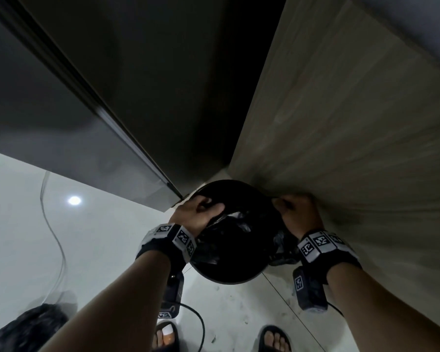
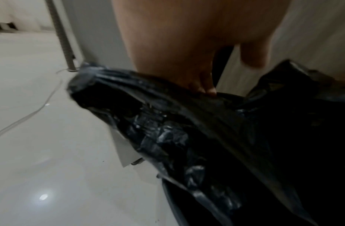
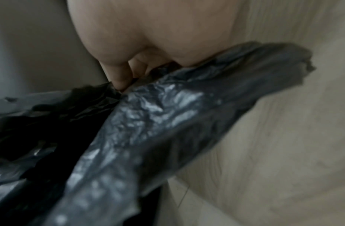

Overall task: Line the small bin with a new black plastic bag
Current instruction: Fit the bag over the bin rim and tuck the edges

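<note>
A small round dark bin [image 1: 226, 276] stands on the floor in the corner between a grey door and a wood-grain panel. A crinkled black plastic bag [image 1: 235, 226] [image 2: 187, 125] [image 3: 148, 119] hangs in its mouth. My left hand [image 1: 201, 212] grips the bag's edge at the bin's left rim; the left wrist view shows its fingers [image 2: 202, 85] curled into the plastic. My right hand [image 1: 294, 209] pinches the bag's edge at the right rim, fingertips [image 3: 121, 82] pressed into the plastic. The bag's mouth is stretched between both hands. The bin's inside is too dark to see.
The grey door [image 1: 61, 102] is on the left, the wood-grain panel [image 1: 353, 123] close on the right. A thin cable [image 1: 54, 232] trails over the glossy white floor [image 1: 99, 245]. My sandalled feet [image 1: 274, 339] stand just before the bin.
</note>
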Available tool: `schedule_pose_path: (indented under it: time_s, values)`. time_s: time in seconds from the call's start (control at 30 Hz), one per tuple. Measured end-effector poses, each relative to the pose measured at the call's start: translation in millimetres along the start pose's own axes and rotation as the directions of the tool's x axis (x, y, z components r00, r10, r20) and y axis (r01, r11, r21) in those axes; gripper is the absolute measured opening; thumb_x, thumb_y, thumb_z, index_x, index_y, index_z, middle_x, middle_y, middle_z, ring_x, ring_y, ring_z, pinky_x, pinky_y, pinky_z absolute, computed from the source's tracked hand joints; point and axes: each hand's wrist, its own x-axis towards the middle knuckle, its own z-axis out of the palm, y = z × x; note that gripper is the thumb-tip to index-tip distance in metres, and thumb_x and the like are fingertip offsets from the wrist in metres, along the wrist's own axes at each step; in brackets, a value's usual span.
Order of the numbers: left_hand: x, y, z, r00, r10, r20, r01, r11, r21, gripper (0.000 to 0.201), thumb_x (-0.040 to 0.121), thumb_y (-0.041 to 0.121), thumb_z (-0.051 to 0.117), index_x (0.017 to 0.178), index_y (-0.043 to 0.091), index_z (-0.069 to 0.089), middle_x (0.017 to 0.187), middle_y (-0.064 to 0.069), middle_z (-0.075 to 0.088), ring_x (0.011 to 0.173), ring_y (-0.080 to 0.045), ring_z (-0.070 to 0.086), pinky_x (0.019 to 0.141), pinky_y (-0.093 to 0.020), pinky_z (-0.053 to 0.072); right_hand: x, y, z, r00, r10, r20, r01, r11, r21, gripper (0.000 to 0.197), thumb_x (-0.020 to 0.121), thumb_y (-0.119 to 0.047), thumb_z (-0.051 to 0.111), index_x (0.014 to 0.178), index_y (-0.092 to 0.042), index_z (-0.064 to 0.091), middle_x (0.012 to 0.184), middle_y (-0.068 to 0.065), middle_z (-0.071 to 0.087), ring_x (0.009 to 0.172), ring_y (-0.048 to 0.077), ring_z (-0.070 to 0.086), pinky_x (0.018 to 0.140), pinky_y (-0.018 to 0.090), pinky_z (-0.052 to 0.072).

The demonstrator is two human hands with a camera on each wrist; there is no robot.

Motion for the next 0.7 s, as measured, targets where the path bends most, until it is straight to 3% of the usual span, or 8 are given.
schedule_pose_path:
  time_s: [0.07, 0.17, 0.27, 0.33, 0.37, 0.5, 0.57, 0.7]
  values:
    - [-4.7, 3.9, 4.8, 0.996, 0.036, 0.084, -0.042, 0.997, 0.071, 0.060, 0.064, 0.064, 0.071, 0.117, 0.039, 0.059, 0.113, 0.013, 0.059, 0.112, -0.013, 0.055, 0.102, -0.031, 0.042, 3.0, -3.9, -1.4, 1.000, -0.015, -0.007, 0.015, 1.000, 0.000, 0.030, 0.088, -0.027, 0.057, 0.066, -0.008, 0.065, 0.068, 0.021, 0.065, 0.069, 0.032, 0.062, 0.068, 0.038, 0.049]
    - [-3.7, 3.3, 6.7, 0.982, 0.172, 0.073, -0.187, 0.913, 0.363, 0.019, 0.082, 0.030, 0.065, 0.100, 0.023, 0.069, 0.102, -0.001, 0.069, 0.105, -0.024, 0.062, 0.087, -0.029, 0.047, 5.3, -10.2, -5.7, 0.999, -0.038, -0.013, 0.037, 0.999, -0.013, 0.025, 0.088, -0.024, 0.060, 0.076, -0.005, 0.070, 0.072, 0.022, 0.068, 0.068, 0.030, 0.061, 0.066, 0.031, 0.046]
    - [5.9, -2.3, -6.7, 0.990, 0.133, -0.037, -0.124, 0.976, 0.181, 0.016, 0.082, 0.011, 0.065, 0.092, 0.018, 0.075, 0.097, -0.003, 0.075, 0.096, -0.019, 0.067, 0.084, -0.031, 0.049, 3.7, -14.6, -8.0, 0.998, -0.065, 0.020, 0.066, 0.995, -0.080, 0.016, 0.084, -0.024, 0.062, 0.079, -0.012, 0.072, 0.076, 0.016, 0.071, 0.072, 0.031, 0.064, 0.069, 0.033, 0.051]
    - [11.8, -5.2, -19.0, 0.997, 0.079, 0.011, -0.080, 0.996, 0.049, 0.017, 0.080, 0.004, 0.069, 0.087, 0.018, 0.076, 0.084, 0.006, 0.075, 0.086, -0.003, 0.066, 0.076, -0.021, 0.047, 1.0, -16.2, -8.2, 0.997, -0.070, 0.029, 0.074, 0.986, -0.148, 0.015, 0.083, -0.024, 0.061, 0.082, -0.014, 0.072, 0.081, 0.014, 0.072, 0.078, 0.031, 0.066, 0.072, 0.036, 0.054]
    - [15.2, -6.1, -24.0, 0.997, 0.059, 0.051, -0.060, 0.998, 0.019, 0.020, 0.078, 0.002, 0.070, 0.089, 0.017, 0.077, 0.085, 0.004, 0.074, 0.088, -0.003, 0.064, 0.073, -0.016, 0.045, 0.0, -17.3, -8.3, 0.998, -0.050, 0.027, 0.054, 0.986, -0.158, 0.016, 0.084, -0.024, 0.060, 0.084, -0.014, 0.072, 0.084, 0.013, 0.072, 0.080, 0.031, 0.066, 0.074, 0.037, 0.054]
    - [18.5, 1.0, -34.1, 0.995, 0.026, 0.097, -0.037, 0.993, 0.116, 0.023, 0.063, 0.020, 0.081, 0.072, 0.039, 0.071, 0.090, 0.006, 0.071, 0.098, -0.015, 0.064, 0.086, -0.026, 0.047, 3.6, -19.8, -0.5, 0.998, 0.043, 0.048, -0.038, 0.993, -0.113, 0.019, 0.085, -0.020, 0.050, 0.074, -0.012, 0.064, 0.080, 0.015, 0.062, 0.081, 0.034, 0.060, 0.073, 0.037, 0.048]
    - [17.6, 8.9, -36.6, 0.996, 0.010, 0.090, -0.020, 0.993, 0.116, 0.008, 0.069, 0.033, 0.076, 0.076, 0.034, 0.072, 0.097, 0.004, 0.071, 0.099, -0.017, 0.063, 0.082, -0.027, 0.045, 8.5, -20.9, 4.7, 0.996, 0.082, 0.030, -0.079, 0.991, -0.105, 0.020, 0.086, -0.020, 0.048, 0.080, -0.011, 0.065, 0.096, 0.019, 0.065, 0.093, 0.037, 0.060, 0.077, 0.037, 0.045]
    - [24.6, 16.8, -37.1, 0.988, 0.121, -0.094, -0.095, 0.965, 0.245, 0.021, 0.079, 0.032, 0.059, 0.089, 0.022, 0.075, 0.104, -0.002, 0.073, 0.105, -0.026, 0.063, 0.083, -0.029, 0.048, 15.1, -30.6, 9.5, 0.989, 0.117, -0.096, -0.125, 0.989, -0.081, 0.020, 0.087, -0.018, 0.048, 0.096, -0.010, 0.064, 0.107, 0.019, 0.065, 0.101, 0.038, 0.060, 0.074, 0.035, 0.041]
